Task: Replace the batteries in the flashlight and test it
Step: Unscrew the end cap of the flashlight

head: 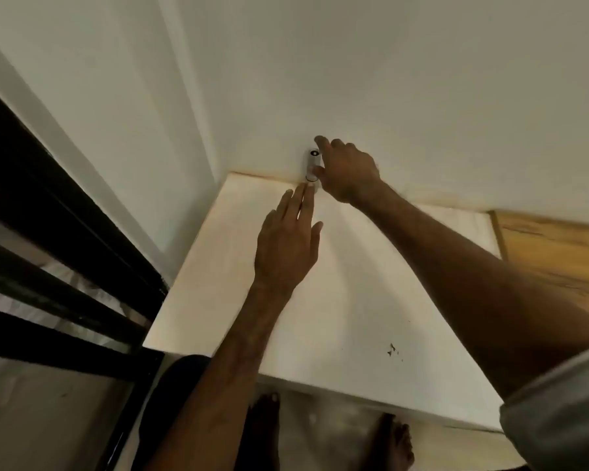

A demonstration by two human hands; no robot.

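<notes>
A small white flashlight (312, 163) with a dark round button near its top stands upright at the back edge of a pale tabletop (320, 300), against the white wall. My right hand (347, 171) holds it from the right, forefinger over its top and thumb against its lower part. My left hand (288, 243) reaches in from below with straight fingers, their tips at the flashlight's base. No batteries are visible.
A black metal frame (65, 232) runs along the left side of the table. A wooden surface (555, 249) adjoins the table at the right. My bare feet (327, 436) show on the floor below the table's front edge.
</notes>
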